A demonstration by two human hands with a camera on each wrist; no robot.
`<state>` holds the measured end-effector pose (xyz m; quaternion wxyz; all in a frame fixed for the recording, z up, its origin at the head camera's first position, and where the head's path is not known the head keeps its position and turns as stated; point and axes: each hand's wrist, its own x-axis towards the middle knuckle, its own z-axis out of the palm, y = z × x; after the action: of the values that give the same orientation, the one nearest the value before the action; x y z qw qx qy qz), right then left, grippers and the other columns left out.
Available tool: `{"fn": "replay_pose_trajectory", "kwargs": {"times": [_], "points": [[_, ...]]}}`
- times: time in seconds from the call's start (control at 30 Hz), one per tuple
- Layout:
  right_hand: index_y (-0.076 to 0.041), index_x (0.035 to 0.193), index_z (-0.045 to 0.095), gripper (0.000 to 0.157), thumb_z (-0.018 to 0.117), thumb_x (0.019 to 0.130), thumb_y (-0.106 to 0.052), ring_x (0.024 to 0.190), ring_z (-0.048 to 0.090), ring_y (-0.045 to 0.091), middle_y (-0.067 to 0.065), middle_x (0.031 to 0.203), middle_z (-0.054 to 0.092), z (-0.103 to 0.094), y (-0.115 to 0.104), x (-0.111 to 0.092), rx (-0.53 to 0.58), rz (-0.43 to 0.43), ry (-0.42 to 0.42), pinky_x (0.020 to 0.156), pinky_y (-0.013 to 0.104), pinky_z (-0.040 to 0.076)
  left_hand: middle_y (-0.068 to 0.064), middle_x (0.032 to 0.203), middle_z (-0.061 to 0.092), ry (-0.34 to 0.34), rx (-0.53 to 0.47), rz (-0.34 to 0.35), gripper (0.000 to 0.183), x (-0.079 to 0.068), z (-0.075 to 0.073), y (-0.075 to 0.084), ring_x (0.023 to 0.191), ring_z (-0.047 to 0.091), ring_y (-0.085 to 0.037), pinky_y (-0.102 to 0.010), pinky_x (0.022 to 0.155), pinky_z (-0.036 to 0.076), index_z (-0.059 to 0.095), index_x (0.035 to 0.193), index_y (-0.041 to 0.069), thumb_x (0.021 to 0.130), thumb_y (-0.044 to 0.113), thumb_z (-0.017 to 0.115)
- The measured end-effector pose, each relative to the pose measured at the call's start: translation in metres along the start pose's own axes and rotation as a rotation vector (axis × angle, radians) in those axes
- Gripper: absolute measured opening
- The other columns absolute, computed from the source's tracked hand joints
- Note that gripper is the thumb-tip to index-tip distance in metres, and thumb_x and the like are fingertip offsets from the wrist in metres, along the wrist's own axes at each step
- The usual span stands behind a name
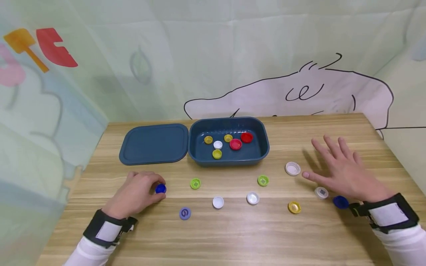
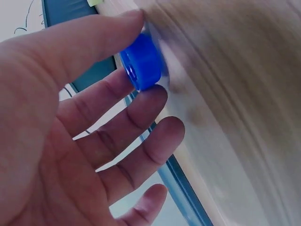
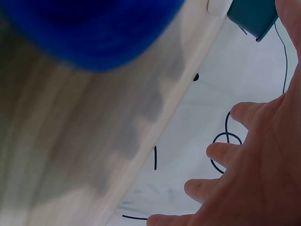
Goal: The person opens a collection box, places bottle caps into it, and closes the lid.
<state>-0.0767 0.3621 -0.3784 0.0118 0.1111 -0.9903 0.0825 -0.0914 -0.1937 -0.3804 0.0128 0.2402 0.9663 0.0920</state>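
Here, the left hand (image 1: 136, 193) pinches a small, round, dark-blue plastic cap (image 1: 161, 188) between thumb and fingers, on the left side of the wood-grained desk (image 1: 239, 236). The right hand (image 1: 346, 173), fingers spread wide, hovers just beside a round white plastic cap (image 1: 293, 169). Six coloured caps lie inside the rectangular dark-blue tub (image 1: 229, 162).

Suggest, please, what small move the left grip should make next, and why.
I would probably have the left grip lift the blue cap toward the dark blue box: it has that cap pinched between thumb and fingertips, and the open box holds other caps while more lie on the table.
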Motion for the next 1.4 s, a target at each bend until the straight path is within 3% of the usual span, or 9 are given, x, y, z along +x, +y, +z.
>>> {"fn": "replay_pose_trajectory", "kwargs": {"times": [0.1,0.23,0.37,0.47,0.73,0.97,1.13,1.27,1.4], "points": [[-0.027,0.145,0.003,0.092,0.052,0.077,-0.065,0.13,-0.023,0.032,0.008,0.151,-0.012,0.001,0.0,0.0,0.005,0.0,0.002,0.089,0.077,0.0,0.014,0.085,0.059,0.021,-0.003,0.009,0.028,0.004,-0.004,0.001,0.079,0.052,-0.006,-0.045,0.078,0.033,0.062,0.092,0.027,0.071,0.043,0.072],[-0.027,0.145,0.002,0.092,0.053,0.077,-0.064,0.13,-0.024,0.032,0.007,0.151,-0.014,-0.001,0.0,0.0,0.012,0.001,0.004,0.089,0.077,-0.001,0.012,0.085,0.057,0.105,0.002,0.05,0.029,0.014,-0.017,0.006,0.081,0.051,-0.008,-0.044,0.075,0.033,0.063,0.096,0.023,0.073,0.038,0.072],[-0.027,0.144,0.001,0.092,0.053,0.078,-0.063,0.129,-0.025,0.032,0.007,0.15,-0.015,-0.004,0.0,0.0,0.015,0.0,0.001,0.089,0.077,-0.003,0.009,0.088,0.056,0.188,0.021,0.096,0.03,0.031,-0.032,0.017,0.084,0.049,-0.009,-0.041,0.073,0.033,0.062,0.099,0.021,0.075,0.036,0.071],[-0.028,0.144,0.001,0.092,0.053,0.078,-0.064,0.129,-0.025,0.032,0.007,0.15,-0.015,-0.005,-0.001,0.0,0.012,0.002,0.001,0.089,0.077,-0.003,0.009,0.091,0.056,0.212,0.035,0.104,0.031,0.048,-0.041,0.028,0.086,0.048,-0.009,-0.04,0.073,0.033,0.061,0.102,0.021,0.077,0.038,0.068],[-0.027,0.144,0.001,0.092,0.053,0.077,-0.064,0.13,-0.024,0.032,0.008,0.151,-0.013,-0.008,-0.005,0.001,0.011,-0.014,0.013,0.089,0.076,-0.004,0.005,0.097,0.055,0.175,0.075,0.143,0.036,0.101,-0.053,0.06,0.093,0.048,-0.014,-0.042,0.078,0.033,0.059,0.107,0.02,0.08,0.042,0.065],[-0.027,0.145,0.002,0.092,0.054,0.077,-0.063,0.13,-0.023,0.033,0.009,0.151,-0.012,-0.011,-0.008,0.0,0.015,-0.025,0.018,0.089,0.077,-0.003,0.005,0.096,0.056,0.079,0.102,0.128,0.035,0.134,-0.042,0.073,0.093,0.046,-0.015,-0.045,0.083,0.029,0.06,0.106,0.021,0.08,0.043,0.064],[-0.027,0.145,0.002,0.093,0.054,0.077,-0.063,0.13,-0.023,0.033,0.009,0.151,-0.012,-0.012,-0.01,0.0,0.016,-0.022,0.012,0.089,0.077,-0.005,0.002,0.105,0.056,0.042,0.116,0.121,0.042,0.143,-0.03,0.073,0.1,0.041,-0.021,-0.049,0.087,0.026,0.058,0.113,0.02,0.079,0.044,0.064],[-0.027,0.145,0.002,0.093,0.054,0.077,-0.063,0.13,-0.023,0.032,0.009,0.151,-0.012,-0.013,-0.012,0.0,0.018,-0.02,0.009,0.089,0.076,-0.006,0.001,0.118,0.052,0.084,0.108,0.116,0.054,0.139,-0.03,0.07,0.11,0.038,-0.024,-0.05,0.09,0.025,0.05,0.125,0.021,0.081,0.051,0.059],[-0.028,0.144,0.001,0.094,0.055,0.076,-0.063,0.13,-0.023,0.033,0.008,0.151,-0.011,-0.016,-0.013,0.0,0.019,-0.019,0.012,0.089,0.077,-0.005,-0.003,0.129,0.047,0.132,0.063,0.108,0.061,0.129,-0.039,0.063,0.119,0.036,-0.025,-0.05,0.092,0.03,0.043,0.132,0.021,0.082,0.055,0.055]]}}
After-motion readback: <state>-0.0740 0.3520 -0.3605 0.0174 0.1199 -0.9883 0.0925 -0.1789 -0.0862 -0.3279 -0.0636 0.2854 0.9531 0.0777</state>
